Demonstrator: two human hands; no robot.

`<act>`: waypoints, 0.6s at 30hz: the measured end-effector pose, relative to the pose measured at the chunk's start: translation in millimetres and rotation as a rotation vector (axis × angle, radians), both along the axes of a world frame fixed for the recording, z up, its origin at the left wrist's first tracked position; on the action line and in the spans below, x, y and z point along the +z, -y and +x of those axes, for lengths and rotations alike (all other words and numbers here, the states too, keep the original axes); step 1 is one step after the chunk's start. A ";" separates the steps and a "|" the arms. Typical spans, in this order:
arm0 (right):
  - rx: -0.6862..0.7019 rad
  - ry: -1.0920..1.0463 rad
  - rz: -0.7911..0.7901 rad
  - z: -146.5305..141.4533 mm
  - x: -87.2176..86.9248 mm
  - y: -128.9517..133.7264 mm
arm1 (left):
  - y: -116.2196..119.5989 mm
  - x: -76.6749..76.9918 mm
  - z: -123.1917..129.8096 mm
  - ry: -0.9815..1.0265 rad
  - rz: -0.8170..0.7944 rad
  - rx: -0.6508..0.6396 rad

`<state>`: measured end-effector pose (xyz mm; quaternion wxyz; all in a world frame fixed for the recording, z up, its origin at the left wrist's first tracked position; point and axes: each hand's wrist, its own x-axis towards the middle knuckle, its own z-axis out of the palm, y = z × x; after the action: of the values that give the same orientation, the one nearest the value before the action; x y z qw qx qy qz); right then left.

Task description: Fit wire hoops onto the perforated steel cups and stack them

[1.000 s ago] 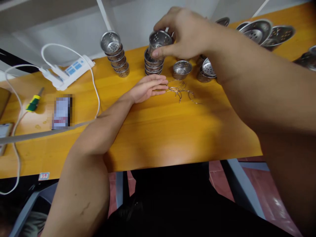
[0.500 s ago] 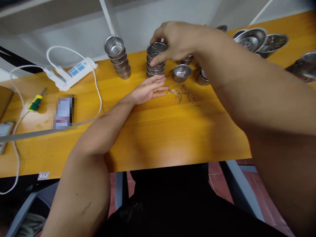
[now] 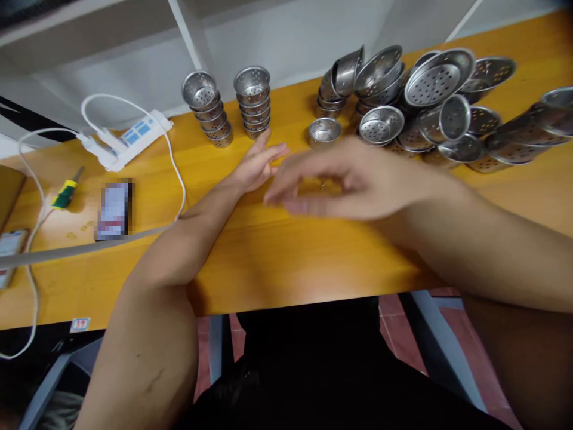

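Note:
My left hand (image 3: 256, 168) rests low over the table with its fingers spread and nothing in them, just in front of a stack of perforated steel cups (image 3: 252, 98). My right hand (image 3: 353, 182), blurred a little, hovers over the table to the right of it, fingers curved and apart from the thumb, and I see nothing between them. Behind the right hand a bit of bent wire (image 3: 322, 186) shows; the rest of the wire pieces are hidden. A single small steel cup (image 3: 324, 130) stands beyond that hand.
Another cup stack (image 3: 201, 95) stands at the back left. Many perforated steel bowls (image 3: 434, 83) pile up at the back right. On the left lie a white power strip (image 3: 138, 136) with cables, a phone (image 3: 114, 209) and a green-yellow screwdriver (image 3: 66, 192).
My right hand has let go of the nearer cup stack and come back toward me. That stack now stands farther left, nearer the other one. My left hand has shifted slightly left.

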<state>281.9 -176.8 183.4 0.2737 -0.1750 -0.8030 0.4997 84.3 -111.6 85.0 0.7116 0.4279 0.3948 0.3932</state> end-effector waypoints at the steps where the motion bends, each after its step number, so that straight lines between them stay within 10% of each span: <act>1: 0.125 0.004 -0.074 -10.7 5.7 15.4 | 0.0 0.2 0.5 0.010 0.018 0.045; 8: 0.882 0.011 -0.504 -37.8 44.0 94.4 | -4.6 -2.3 0.3 0.038 0.030 0.221; 18: 1.022 0.067 -0.761 -29.5 50.9 122.4 | -2.6 1.1 -1.8 -0.023 0.040 0.174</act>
<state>252.4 -299.2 234.3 -0.1057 0.1298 -0.5598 0.8116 82.4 -109.0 86.1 0.6613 0.4107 0.4307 0.4566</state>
